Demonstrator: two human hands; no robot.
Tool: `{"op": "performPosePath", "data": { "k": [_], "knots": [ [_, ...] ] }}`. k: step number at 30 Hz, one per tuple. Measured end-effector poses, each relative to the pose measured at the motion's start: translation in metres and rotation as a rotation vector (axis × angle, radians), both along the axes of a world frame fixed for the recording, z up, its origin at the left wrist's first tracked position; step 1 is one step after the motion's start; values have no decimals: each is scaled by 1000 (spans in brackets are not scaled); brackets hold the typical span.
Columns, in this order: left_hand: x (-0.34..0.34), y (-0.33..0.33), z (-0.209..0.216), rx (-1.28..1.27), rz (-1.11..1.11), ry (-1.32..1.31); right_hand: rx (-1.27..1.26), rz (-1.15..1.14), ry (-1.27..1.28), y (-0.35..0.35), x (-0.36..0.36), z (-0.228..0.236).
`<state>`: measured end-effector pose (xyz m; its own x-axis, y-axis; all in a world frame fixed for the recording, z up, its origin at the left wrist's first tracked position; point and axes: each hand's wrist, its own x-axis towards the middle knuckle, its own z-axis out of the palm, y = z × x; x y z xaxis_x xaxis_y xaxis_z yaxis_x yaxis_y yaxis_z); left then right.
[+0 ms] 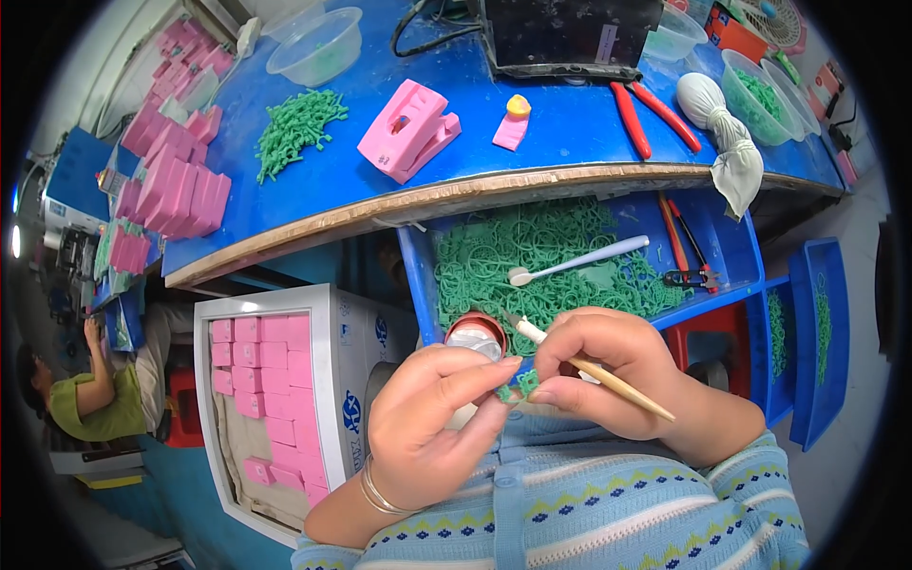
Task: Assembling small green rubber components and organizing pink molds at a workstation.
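Green piece (526, 383): apparently mid-work, held on the 7 o'clock side of the drawer (418, 275).
Loose heap (299, 128): possibly done, laid on the tabletop (579, 123) toward 11 o'clock.
Drawer tangle (475, 237): seemingly left over.
Left hand (423, 408): piece pinched.
Right hand (608, 361): piece touched, wooden-handled tool (627, 389) gripped.

Table (579, 128), top of frame; on it, left to right: stacked blocks (180, 195), heap (296, 128) with bowl (312, 76) behind, single block (399, 142), pliers (633, 122), cloth bag (719, 119).
Tray (418, 275), centre; inside: scraps (532, 237), brush (594, 256) on top, cutters (691, 278) at right.
Box (366, 332), lower left; packed blocks (285, 380) inside.
Left hand (427, 413), right hand (613, 366), lower centre; small piece (526, 382) between.
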<state>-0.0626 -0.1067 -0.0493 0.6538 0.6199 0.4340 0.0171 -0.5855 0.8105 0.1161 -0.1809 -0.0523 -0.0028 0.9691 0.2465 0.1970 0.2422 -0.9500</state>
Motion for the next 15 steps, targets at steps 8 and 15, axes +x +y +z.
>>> {"op": "performPosePath", "data": {
  "k": [8,15],
  "knots": [
    [-1,3,-5,-42,-24,-95,46,-4,-13,1,2,-3],
    [-1,2,-3,-27,-15,-88,106,-25,-85,4,0,-7]
  ]
}}
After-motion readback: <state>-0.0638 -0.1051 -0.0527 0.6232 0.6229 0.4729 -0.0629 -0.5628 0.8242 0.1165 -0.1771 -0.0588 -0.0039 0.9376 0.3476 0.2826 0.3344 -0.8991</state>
